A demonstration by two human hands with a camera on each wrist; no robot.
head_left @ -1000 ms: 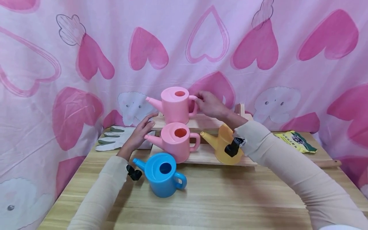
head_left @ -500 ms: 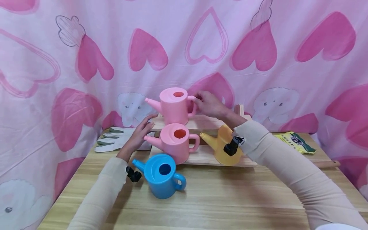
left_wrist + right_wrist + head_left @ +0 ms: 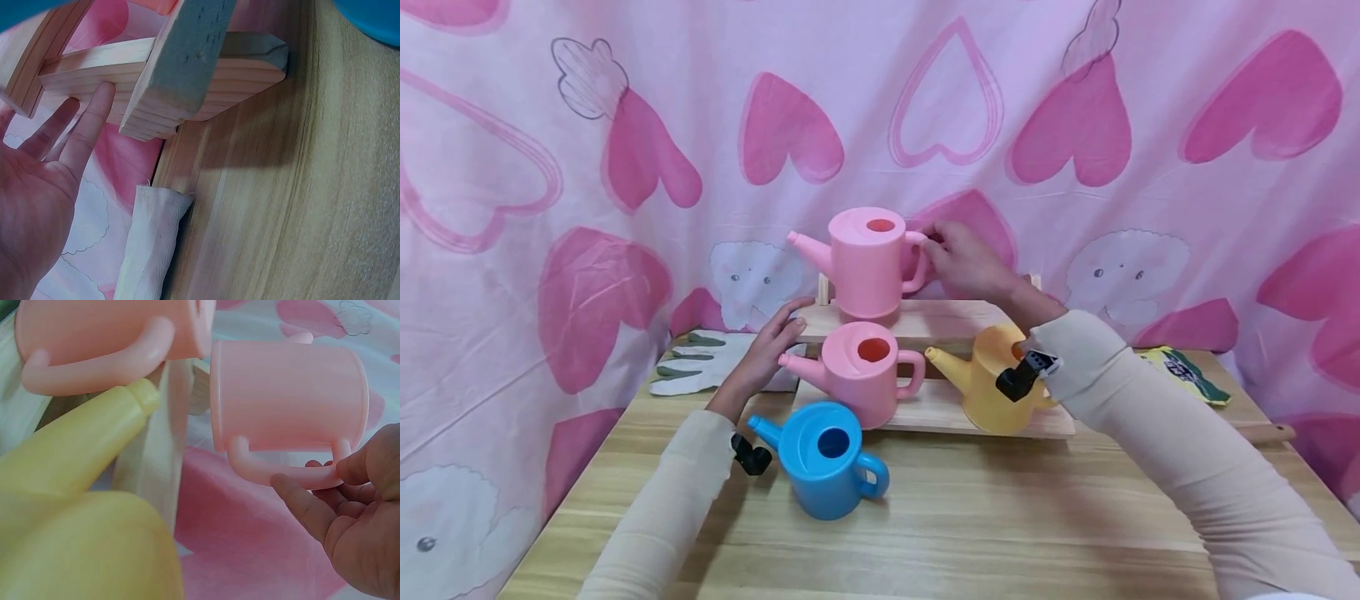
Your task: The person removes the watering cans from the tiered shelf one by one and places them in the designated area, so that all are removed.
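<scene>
My right hand [image 3: 966, 260] pinches the handle of a pink watering can [image 3: 867, 271], thumb and fingers on the grip in the right wrist view. That can is upright just over the upper step of a wooden two-step rack [image 3: 951, 317], spout to the left. My left hand [image 3: 766, 352] rests at the rack's left end; straight fingers [image 3: 97, 119] touch its side piece in the left wrist view. A second pink watering can [image 3: 859, 390] stands on the lower step, with a yellow watering can [image 3: 996, 396] to its right, partly behind my right wrist.
On the table [image 3: 970, 517], a blue watering can [image 3: 820, 479] stands in front of the rack's left part. White and green gloves [image 3: 696, 371] lie at the back left. Behind my right sleeve are a yellow-green packet [image 3: 1187, 375] and a wooden handle [image 3: 1266, 432]. A heart-patterned curtain [image 3: 865, 108] hangs behind.
The upper pink watering can has risen a little off the top step and shifted slightly right with my right hand. My left hand has stayed at the rack's end.
</scene>
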